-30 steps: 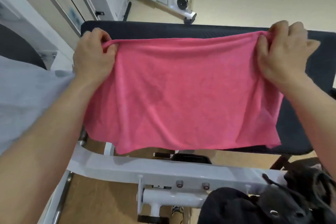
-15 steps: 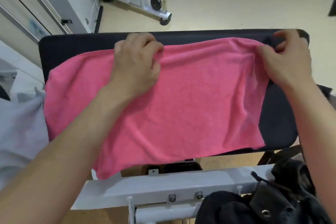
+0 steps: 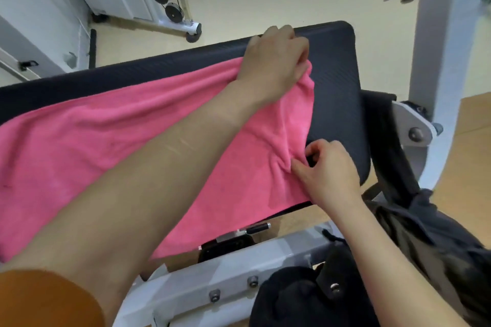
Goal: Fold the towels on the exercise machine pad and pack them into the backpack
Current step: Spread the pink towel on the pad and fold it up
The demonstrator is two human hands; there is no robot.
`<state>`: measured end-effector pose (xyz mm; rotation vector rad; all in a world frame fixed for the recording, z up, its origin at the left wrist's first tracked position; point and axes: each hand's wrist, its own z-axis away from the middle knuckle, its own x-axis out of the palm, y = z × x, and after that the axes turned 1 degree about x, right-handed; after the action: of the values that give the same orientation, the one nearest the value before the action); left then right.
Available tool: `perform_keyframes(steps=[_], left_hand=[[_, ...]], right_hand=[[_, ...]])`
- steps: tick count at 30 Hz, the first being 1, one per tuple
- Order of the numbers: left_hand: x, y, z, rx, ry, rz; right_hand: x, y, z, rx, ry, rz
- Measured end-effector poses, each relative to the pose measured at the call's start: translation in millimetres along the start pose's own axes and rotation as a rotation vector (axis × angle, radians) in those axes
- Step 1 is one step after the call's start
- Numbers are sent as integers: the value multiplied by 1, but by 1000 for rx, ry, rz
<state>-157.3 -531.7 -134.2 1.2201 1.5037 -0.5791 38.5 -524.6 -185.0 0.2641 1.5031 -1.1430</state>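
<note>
A pink towel lies spread along the black exercise machine pad, its near edge hanging over the pad's front. My left hand reaches across and grips the towel's far right corner. At the towel's near right edge my right hand pinches the bunched cloth. The black backpack sits low in front of me at the bottom right, partly hidden by my right forearm.
The machine's white frame bar runs below the pad. A white upright post stands at the right, with dark fabric beside it. A white cable machine with pulleys stands on the beige floor beyond.
My left hand has slid right along the towel's far edge to its right corner. My right hand dropped from that corner to the near right edge. The view shifted right.
</note>
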Motion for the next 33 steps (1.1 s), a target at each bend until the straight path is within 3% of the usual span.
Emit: perform_keyframes(steps=[4,6,8,12,17,21,25,28,33], left_hand=[[6,5,-1,-16,116,121],[3,1,1,2,85,152],[-1,-5,4,29,26,121],[2,-5,7,-30,17,50],[5,11,-13,-109,193,156],[19,32,-41,-9,188,182],[40,43,-53,128,234,117],[43,43,-58,157,277,84],[45,41,-59,169,259,44]], right_hand=[[-3,2,-3,-52,18,-223],[-12,8,-7,3,22,-428],[-20,19,-12,52,2,-471],[-25,39,-17,43,-51,-422],[-22,54,-11,-32,122,-249],[-24,68,-10,70,171,-60],[-26,72,-5,117,231,-103],[-19,68,-6,101,159,-54],[-22,79,-13,164,202,20]])
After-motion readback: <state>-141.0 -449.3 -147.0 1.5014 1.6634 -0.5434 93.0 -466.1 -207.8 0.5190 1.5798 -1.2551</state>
